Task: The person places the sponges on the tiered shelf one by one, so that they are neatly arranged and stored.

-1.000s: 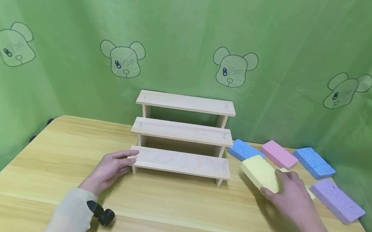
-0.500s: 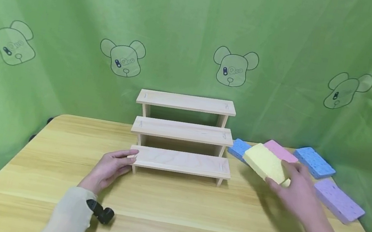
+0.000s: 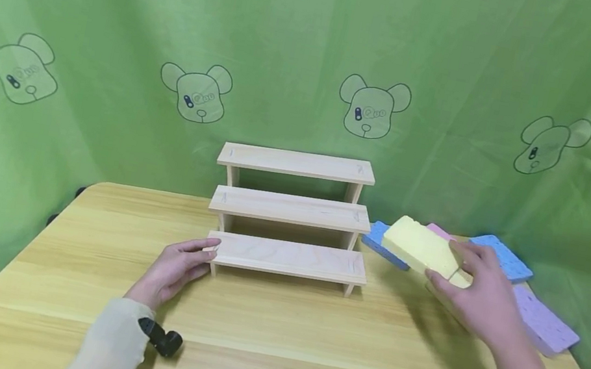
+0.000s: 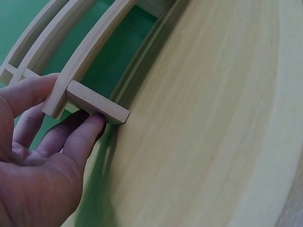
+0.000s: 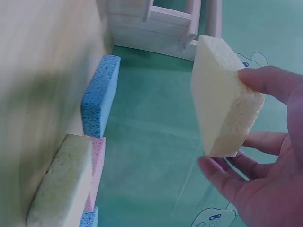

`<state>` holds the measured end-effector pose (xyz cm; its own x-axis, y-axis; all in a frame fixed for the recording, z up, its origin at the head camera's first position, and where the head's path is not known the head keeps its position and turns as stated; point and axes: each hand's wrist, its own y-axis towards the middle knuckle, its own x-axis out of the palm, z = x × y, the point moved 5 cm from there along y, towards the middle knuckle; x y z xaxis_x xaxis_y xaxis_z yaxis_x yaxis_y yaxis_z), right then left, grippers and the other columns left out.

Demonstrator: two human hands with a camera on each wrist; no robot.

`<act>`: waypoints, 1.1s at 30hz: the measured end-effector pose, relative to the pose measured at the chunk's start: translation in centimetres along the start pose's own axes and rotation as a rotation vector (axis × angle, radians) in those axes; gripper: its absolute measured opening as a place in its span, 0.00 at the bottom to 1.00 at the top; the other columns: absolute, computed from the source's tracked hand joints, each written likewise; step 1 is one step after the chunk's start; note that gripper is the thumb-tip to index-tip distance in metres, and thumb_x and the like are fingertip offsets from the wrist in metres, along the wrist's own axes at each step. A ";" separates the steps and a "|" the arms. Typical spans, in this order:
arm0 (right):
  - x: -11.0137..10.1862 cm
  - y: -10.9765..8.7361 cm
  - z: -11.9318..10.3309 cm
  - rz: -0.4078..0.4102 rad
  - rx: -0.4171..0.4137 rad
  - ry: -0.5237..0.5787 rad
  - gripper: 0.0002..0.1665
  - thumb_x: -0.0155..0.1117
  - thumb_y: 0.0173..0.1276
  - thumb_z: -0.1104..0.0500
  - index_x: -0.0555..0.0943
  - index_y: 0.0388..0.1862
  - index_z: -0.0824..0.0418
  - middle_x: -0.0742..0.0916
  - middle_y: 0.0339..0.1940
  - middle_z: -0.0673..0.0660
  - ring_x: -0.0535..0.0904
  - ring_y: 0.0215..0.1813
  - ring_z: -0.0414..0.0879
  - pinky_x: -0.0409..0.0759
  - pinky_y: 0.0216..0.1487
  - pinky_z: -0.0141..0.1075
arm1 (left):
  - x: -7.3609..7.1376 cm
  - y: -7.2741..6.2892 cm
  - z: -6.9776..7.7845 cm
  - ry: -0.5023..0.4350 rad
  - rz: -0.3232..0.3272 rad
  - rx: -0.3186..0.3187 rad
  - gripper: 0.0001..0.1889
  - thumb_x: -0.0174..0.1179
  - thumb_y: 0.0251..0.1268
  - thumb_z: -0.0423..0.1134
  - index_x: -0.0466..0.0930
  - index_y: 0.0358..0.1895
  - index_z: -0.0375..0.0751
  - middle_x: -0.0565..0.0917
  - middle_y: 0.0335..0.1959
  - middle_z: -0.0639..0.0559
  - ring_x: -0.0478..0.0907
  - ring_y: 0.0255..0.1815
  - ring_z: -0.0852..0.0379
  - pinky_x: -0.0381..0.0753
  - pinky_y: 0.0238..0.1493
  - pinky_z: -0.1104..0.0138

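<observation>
My right hand (image 3: pixel 487 307) holds a pale yellow sponge (image 3: pixel 420 243) above the right side of the table, thumb on one edge and fingers on the opposite one. In the right wrist view that sponge (image 5: pixel 215 101) is well off the tabletop, while a second yellow sponge (image 5: pixel 61 184) lies on the table. A three-tier wooden stand (image 3: pixel 285 258) stands at the back middle, its steps bare. My left hand (image 3: pixel 176 272) grips the left end of its lowest step; in the left wrist view a finger lies over the board and the thumb presses the side leg (image 4: pixel 97 101).
Right of the stand lie a blue sponge (image 3: pixel 377 242), a pink sponge (image 3: pixel 439 231), another blue sponge (image 3: pixel 507 260) and a purple sponge (image 3: pixel 544 324). A green curtain (image 3: pixel 296 46) printed with bear heads hangs behind and beside the wooden table (image 3: pixel 269 332).
The yellow sponge in my right hand has risen and tilted, now overlapping more of the blue and pink sponges. The right hand has shifted slightly right and up. My left hand stays put.
</observation>
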<state>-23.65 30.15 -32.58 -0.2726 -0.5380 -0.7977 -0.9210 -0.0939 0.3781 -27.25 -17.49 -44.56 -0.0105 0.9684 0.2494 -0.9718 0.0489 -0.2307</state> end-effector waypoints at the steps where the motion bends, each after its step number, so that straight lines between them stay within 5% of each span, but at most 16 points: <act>1: -0.1 0.1 -0.1 0.004 -0.004 0.005 0.44 0.71 0.64 0.48 0.68 0.69 0.74 0.69 0.62 0.72 0.73 0.53 0.72 0.73 0.46 0.66 | 0.0 0.0 0.0 -0.002 -0.002 0.001 0.22 0.62 0.64 0.26 0.75 0.62 0.30 0.66 0.70 0.40 0.78 0.54 0.53 0.78 0.58 0.63; 15: -0.4 2.1 -1.8 0.045 -0.131 0.145 0.37 0.75 0.60 0.55 0.74 0.65 0.69 0.73 0.65 0.64 0.66 0.64 0.64 0.68 0.59 0.64 | 0.0 0.1 -0.2 -0.010 -0.011 0.002 0.23 0.62 0.64 0.26 0.75 0.63 0.30 0.65 0.71 0.41 0.77 0.56 0.52 0.77 0.59 0.64; 19: 0.2 2.9 -2.2 0.010 -0.105 0.262 0.36 0.76 0.60 0.57 0.74 0.65 0.67 0.72 0.65 0.60 0.66 0.66 0.60 0.70 0.67 0.49 | 0.0 0.1 -0.4 -0.004 -0.008 -0.003 0.23 0.62 0.64 0.27 0.74 0.64 0.31 0.64 0.72 0.42 0.75 0.59 0.50 0.77 0.59 0.64; 25: 0.8 4.2 -3.4 0.006 -0.107 0.334 0.35 0.76 0.60 0.58 0.76 0.64 0.65 0.74 0.64 0.56 0.66 0.67 0.55 0.68 0.68 0.48 | -0.1 0.2 -0.5 -0.006 -0.012 -0.003 0.24 0.62 0.65 0.27 0.73 0.64 0.31 0.63 0.73 0.42 0.73 0.62 0.49 0.77 0.60 0.64; 30: 1.3 5.0 -4.1 0.011 -0.133 0.359 0.33 0.76 0.60 0.58 0.77 0.64 0.64 0.75 0.63 0.54 0.69 0.64 0.52 0.69 0.65 0.28 | -0.1 0.2 -0.5 -0.012 -0.010 -0.002 0.24 0.62 0.65 0.27 0.73 0.64 0.31 0.63 0.73 0.42 0.74 0.61 0.49 0.77 0.59 0.64; 33: 1.8 5.4 -4.3 -0.006 -0.137 0.381 0.34 0.75 0.61 0.57 0.77 0.65 0.63 0.75 0.63 0.53 0.69 0.64 0.52 0.70 0.67 0.40 | -0.1 0.2 -0.5 -0.011 -0.010 -0.002 0.24 0.62 0.65 0.27 0.73 0.64 0.31 0.63 0.73 0.42 0.74 0.61 0.50 0.77 0.59 0.64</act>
<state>-27.88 25.07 -29.90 -0.1210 -0.8064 -0.5788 -0.8695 -0.1951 0.4537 -27.30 -17.46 -45.07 -0.0034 0.9650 0.2621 -0.9713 0.0592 -0.2302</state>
